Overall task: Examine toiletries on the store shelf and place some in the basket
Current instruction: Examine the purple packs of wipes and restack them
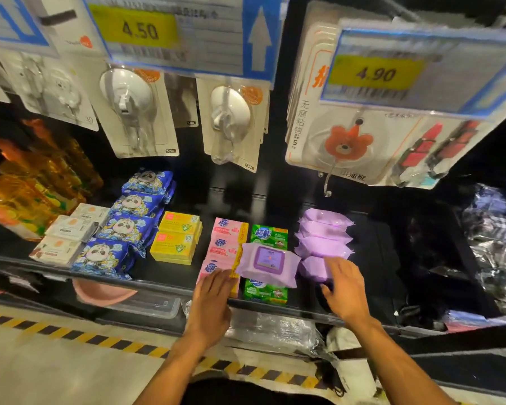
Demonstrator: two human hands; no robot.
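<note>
Shelf tags 4.50, 4.90; left hand flat on pink 超能 pack; right hand slack at purple wipes.

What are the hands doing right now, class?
Left hand: open, fingers flat on the pink packs.
Right hand: at the front purple pack; grip cannot be told.

Across the top hang a 4.50 price tag and a 4.90 price tag, suction-hook packs below them; striped floor tape runs lower left.
</note>
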